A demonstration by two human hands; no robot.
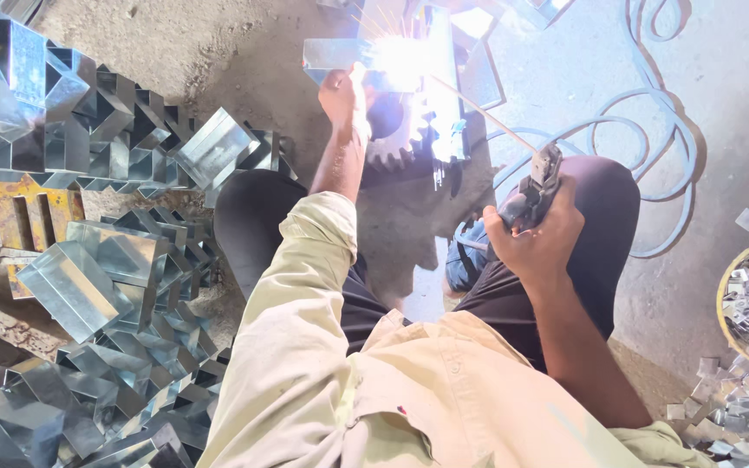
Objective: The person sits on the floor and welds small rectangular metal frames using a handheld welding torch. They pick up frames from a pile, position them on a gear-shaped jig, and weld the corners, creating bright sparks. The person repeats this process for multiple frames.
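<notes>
Fingers of the right hand (535,238) grip the electrode holder (537,186), forearm bent inward. Its thin rod (487,114) slants up-left to the glare. The left hand (344,95), arm outstretched, steadies the folded metal piece (331,54).

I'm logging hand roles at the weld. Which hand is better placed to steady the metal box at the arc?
Left: the left hand already rests on the metal box beside the glare, while the right hand grips the electrode holder.

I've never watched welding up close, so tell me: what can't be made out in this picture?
Head view:
- Rod tip and joint: washed out by the arc glare.
- Left hand fingertips: lost in that glare.
- Toothed wheel: partly behind the metal piece.
- Basket of scraps: cut by the right edge.
</notes>
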